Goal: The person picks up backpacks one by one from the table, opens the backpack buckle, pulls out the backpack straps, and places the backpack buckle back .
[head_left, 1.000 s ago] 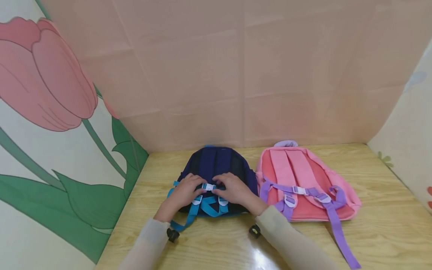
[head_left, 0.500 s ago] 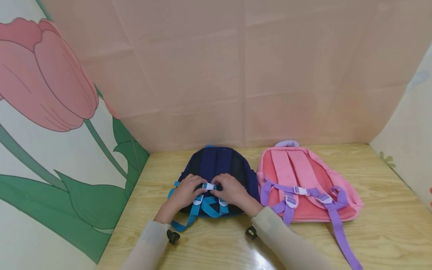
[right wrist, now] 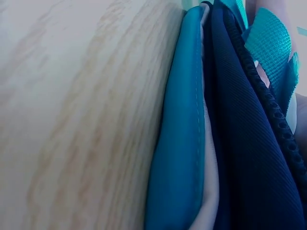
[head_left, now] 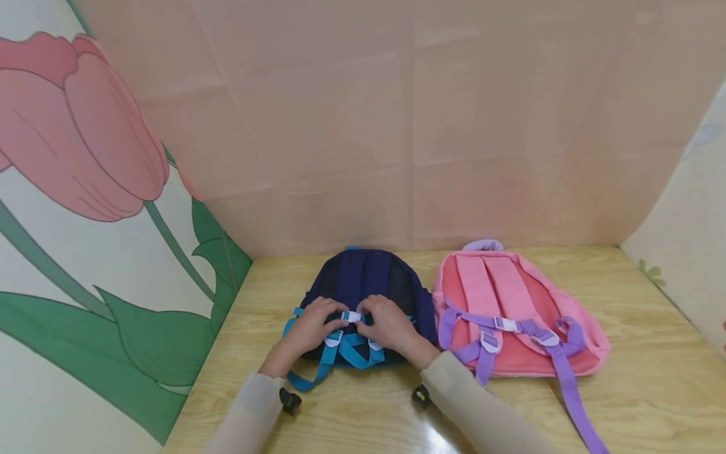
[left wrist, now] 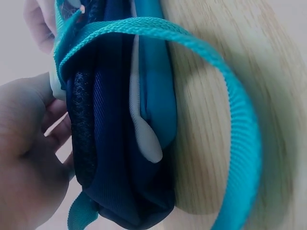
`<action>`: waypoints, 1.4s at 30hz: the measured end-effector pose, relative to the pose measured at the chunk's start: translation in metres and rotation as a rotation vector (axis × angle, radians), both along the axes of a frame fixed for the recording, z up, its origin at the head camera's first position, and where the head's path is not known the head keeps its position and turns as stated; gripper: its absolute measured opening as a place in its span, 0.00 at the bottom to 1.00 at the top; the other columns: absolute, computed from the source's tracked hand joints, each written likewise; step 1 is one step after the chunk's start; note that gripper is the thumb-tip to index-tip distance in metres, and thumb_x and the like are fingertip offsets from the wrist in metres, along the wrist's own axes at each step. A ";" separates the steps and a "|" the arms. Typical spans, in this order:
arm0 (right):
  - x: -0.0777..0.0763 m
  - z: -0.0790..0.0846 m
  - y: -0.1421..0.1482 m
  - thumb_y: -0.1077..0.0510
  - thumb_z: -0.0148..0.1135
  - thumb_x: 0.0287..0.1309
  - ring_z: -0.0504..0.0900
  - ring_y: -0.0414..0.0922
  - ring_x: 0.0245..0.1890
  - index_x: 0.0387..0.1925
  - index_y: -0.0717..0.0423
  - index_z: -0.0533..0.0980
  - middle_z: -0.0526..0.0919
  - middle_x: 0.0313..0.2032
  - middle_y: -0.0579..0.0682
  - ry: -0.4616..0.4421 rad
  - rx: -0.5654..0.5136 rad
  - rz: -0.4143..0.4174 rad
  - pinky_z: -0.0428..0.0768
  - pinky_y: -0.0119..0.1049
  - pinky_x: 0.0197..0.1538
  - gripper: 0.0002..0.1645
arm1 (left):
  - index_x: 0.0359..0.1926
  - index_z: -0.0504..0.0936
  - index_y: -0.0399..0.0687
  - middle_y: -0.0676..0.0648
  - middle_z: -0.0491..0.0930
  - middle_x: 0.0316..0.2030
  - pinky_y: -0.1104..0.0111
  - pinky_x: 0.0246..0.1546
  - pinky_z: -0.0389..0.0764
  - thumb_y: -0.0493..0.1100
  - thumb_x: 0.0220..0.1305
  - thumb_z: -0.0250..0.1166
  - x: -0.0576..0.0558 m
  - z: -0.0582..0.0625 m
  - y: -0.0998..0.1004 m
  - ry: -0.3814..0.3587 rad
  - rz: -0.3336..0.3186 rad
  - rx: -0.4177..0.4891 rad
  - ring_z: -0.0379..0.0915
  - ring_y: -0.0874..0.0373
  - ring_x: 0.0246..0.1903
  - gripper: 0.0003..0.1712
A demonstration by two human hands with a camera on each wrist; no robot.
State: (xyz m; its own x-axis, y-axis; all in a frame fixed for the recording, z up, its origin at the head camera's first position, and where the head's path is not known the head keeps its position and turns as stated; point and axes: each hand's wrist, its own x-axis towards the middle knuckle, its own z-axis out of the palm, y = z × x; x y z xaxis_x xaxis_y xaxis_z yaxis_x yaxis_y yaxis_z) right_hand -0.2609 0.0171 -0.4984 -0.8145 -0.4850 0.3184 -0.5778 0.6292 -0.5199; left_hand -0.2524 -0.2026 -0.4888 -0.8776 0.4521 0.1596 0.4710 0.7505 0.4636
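Observation:
A dark navy backpack [head_left: 363, 271] lies on the wooden table with its strap side up. Across its straps runs a blue chest strap joined by a white buckle [head_left: 352, 316]. My left hand [head_left: 311, 325] pinches the buckle's left end between thumb and fingers. From the other side, my right hand [head_left: 390, 323] pinches its right end. Blue webbing [head_left: 354, 353] and white strap adjusters hang below the hands. In the left wrist view my left hand [left wrist: 29, 153] curls over the pack's edge beside a loop of teal webbing [left wrist: 240, 120]. The right wrist view mostly shows the pack's blue lower side [right wrist: 180, 143].
Right beside the navy pack lies a pink backpack [head_left: 499, 277] with purple straps and its own fastened white buckle [head_left: 507, 325]. One purple strap [head_left: 575, 403] trails toward the table's front edge. Behind the wooden table [head_left: 652, 353] rises a pinkish-brown sheet [head_left: 408, 126].
Both hands keep their grip on the buckle, with only slight finger shifts. The right forearm has moved a little to the left. The head view has shifted slightly.

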 end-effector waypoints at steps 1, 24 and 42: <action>0.000 -0.001 0.000 0.55 0.72 0.57 0.76 0.43 0.37 0.39 0.53 0.83 0.81 0.35 0.45 0.004 0.000 0.000 0.78 0.39 0.43 0.10 | 0.54 0.84 0.50 0.50 0.84 0.50 0.54 0.55 0.73 0.47 0.70 0.66 0.000 -0.001 0.000 -0.005 -0.002 0.002 0.73 0.54 0.50 0.15; 0.000 -0.008 -0.001 0.59 0.71 0.56 0.78 0.42 0.36 0.38 0.54 0.82 0.81 0.36 0.45 0.007 -0.037 0.019 0.80 0.39 0.44 0.08 | 0.53 0.84 0.50 0.49 0.84 0.50 0.51 0.54 0.71 0.43 0.69 0.66 0.000 -0.010 -0.005 0.005 -0.010 0.028 0.73 0.52 0.51 0.13; 0.000 -0.003 0.000 0.58 0.72 0.56 0.77 0.42 0.34 0.39 0.53 0.81 0.79 0.35 0.46 -0.048 -0.025 0.003 0.79 0.38 0.42 0.09 | 0.52 0.83 0.49 0.50 0.83 0.49 0.51 0.54 0.72 0.43 0.70 0.65 -0.004 -0.012 -0.007 0.012 -0.036 0.038 0.73 0.52 0.50 0.12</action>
State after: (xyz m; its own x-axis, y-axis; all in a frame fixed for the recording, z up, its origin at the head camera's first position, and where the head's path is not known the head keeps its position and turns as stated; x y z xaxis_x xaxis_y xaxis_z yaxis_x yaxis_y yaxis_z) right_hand -0.2605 0.0176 -0.5010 -0.8279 -0.4795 0.2909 -0.5534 0.6139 -0.5629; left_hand -0.2567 -0.2099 -0.5006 -0.8587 0.4768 0.1877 0.5031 0.7148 0.4858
